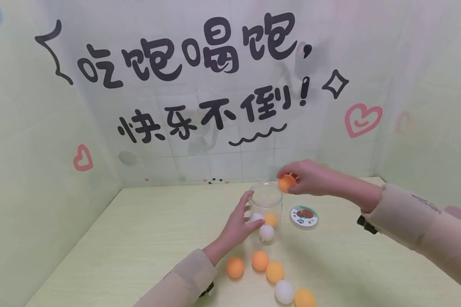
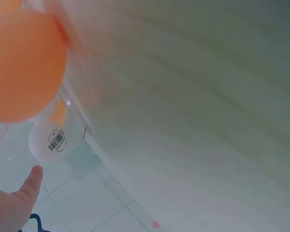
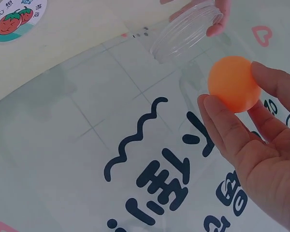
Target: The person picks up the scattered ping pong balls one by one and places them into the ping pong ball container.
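A clear jar (image 1: 266, 197) stands upright on the table, with white and orange balls such as this white ball (image 1: 266, 233) at its bottom. My left hand (image 1: 235, 226) grips the jar from the left, thumb towards me; the far fingers are partly hidden. Just right of the jar's open mouth and slightly above it, my right hand (image 1: 315, 177) pinches an orange ping-pong ball (image 1: 286, 184) between thumb and fingers. The right wrist view shows that orange ball (image 3: 233, 83) apart from the jar's rim (image 3: 183, 34). In the left wrist view, the left thumb (image 2: 31, 186) is near a printed white ball (image 2: 47, 142).
A round lid (image 1: 304, 217) with a strawberry picture lies right of the jar. Several loose balls lie in front, among them an orange ball (image 1: 235, 267) and a white ball (image 1: 284, 292). A printed curtain (image 1: 199, 166) borders the back of the pale table (image 1: 138, 238).
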`<state>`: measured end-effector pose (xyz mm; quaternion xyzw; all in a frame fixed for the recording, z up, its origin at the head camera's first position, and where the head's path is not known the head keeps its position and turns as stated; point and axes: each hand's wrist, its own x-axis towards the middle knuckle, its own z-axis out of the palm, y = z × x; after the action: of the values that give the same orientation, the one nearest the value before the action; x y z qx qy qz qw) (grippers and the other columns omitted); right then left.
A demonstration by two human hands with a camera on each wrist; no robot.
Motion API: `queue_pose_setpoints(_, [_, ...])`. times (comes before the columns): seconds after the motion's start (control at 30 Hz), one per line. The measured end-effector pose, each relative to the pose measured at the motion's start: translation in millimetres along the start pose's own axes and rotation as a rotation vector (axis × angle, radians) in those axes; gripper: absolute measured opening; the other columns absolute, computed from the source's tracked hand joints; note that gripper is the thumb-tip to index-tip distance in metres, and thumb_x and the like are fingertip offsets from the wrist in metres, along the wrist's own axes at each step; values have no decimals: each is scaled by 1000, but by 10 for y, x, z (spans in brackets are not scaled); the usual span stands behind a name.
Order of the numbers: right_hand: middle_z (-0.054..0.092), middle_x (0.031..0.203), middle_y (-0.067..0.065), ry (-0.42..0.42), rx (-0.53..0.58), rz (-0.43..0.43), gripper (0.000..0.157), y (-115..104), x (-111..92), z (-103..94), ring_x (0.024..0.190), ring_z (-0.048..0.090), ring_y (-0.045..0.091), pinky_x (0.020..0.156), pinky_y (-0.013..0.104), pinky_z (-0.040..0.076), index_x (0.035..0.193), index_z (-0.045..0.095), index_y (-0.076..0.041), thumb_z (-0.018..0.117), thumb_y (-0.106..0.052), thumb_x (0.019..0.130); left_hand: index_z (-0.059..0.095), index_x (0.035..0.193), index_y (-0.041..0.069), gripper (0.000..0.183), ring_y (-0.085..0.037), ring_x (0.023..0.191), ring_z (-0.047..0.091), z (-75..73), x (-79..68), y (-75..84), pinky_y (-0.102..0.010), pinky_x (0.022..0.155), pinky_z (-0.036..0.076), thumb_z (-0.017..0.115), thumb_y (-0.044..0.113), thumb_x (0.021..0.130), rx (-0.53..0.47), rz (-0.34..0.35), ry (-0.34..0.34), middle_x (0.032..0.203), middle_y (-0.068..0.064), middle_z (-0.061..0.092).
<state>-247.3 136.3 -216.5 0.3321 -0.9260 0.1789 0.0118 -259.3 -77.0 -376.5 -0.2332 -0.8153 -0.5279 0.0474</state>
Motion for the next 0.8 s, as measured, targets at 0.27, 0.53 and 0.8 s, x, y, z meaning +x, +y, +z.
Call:
queue_pose_setpoints(0.27, [64,100,10,19,-32,-4,31,-37,88,22,81,54,21,71,32,51,109,63,0,64,-2,79,25,138,5,70,-46,120,42,-80,-103,336,-53,91,44,66,2,82,-21,7,-10,143,-24,29])
queue_pose_setpoints(0.53, [64,100,11,23,-24,9,30,-12,170,87,81,54,21,68,28,50,109,63,0,64,-1,79,24,141,14,75,-42,122,42,-15,-17,41,-50,91,45,68,8,81,-14,12,-5,146,-18,28])
queue_pose_setpoints(0.8, [64,98,10,27,-23,19,30,27,223,131,79,53,21,65,26,47,109,63,-1,63,-1,79,24,141,20,75,-37,123,43,-6,7,-40,-46,92,46,69,15,81,-7,7,-6,146,-11,29])
